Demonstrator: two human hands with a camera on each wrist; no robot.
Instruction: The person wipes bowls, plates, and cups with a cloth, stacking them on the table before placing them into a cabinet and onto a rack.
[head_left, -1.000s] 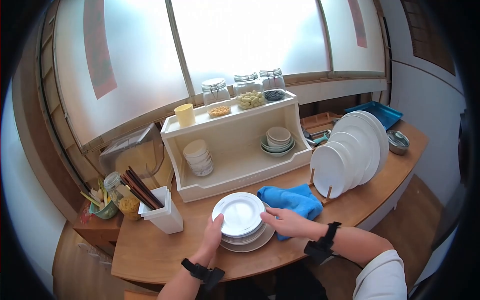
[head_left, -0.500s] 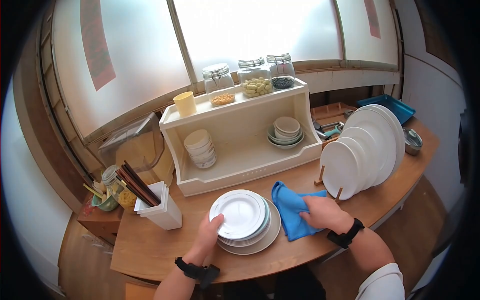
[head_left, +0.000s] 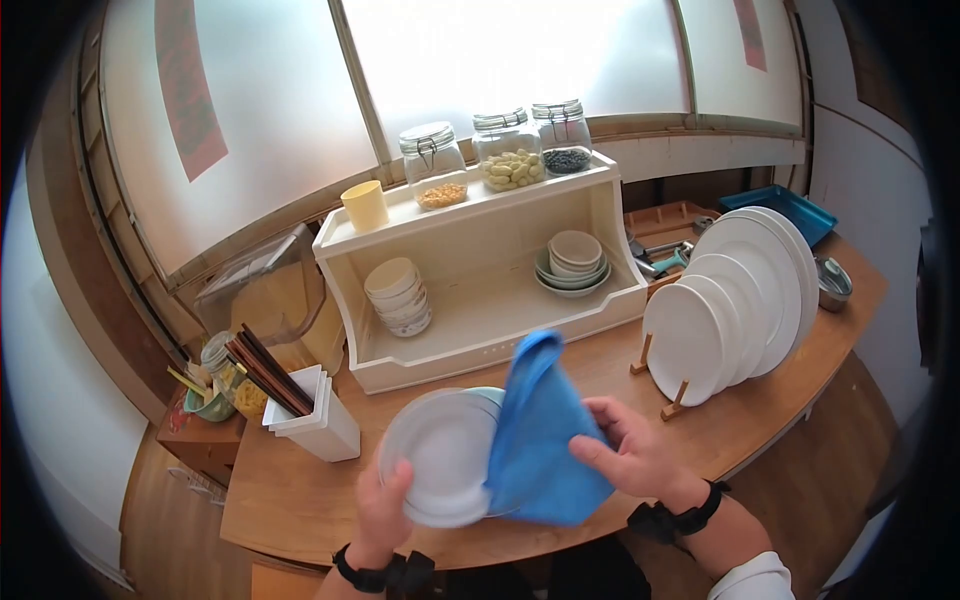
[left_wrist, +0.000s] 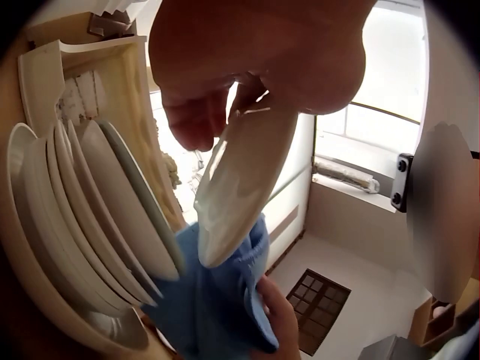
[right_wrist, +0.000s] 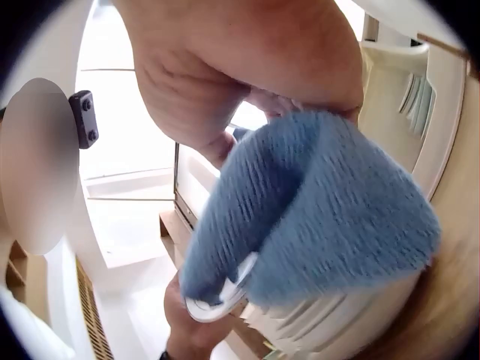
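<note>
My left hand [head_left: 378, 508] grips a white plate [head_left: 435, 460] by its left edge, thumb on its upper face. The left wrist view shows this plate tilted, apart from a stack of plates [left_wrist: 82, 217]. In the head view the held plate and cloth cover most of that stack. My right hand [head_left: 642, 452] holds a blue cloth [head_left: 545, 450], which hangs in a fold over the plate's right side. In the right wrist view the cloth [right_wrist: 337, 210] overlaps the plate's rim [right_wrist: 206, 309].
Behind stands a cream shelf [head_left: 480, 318] with stacked bowls [head_left: 397, 297] and glass jars [head_left: 433, 165]. White plates [head_left: 685, 340] stand upright in a wooden rack [head_left: 676, 402] to the right. A white holder [head_left: 330, 430] with chopsticks [head_left: 268, 370] stands at left.
My right hand left the plate's edge, took the blue cloth from the table and brought it left to the plate. My left hand lifted the top plate off the stack, toward me.
</note>
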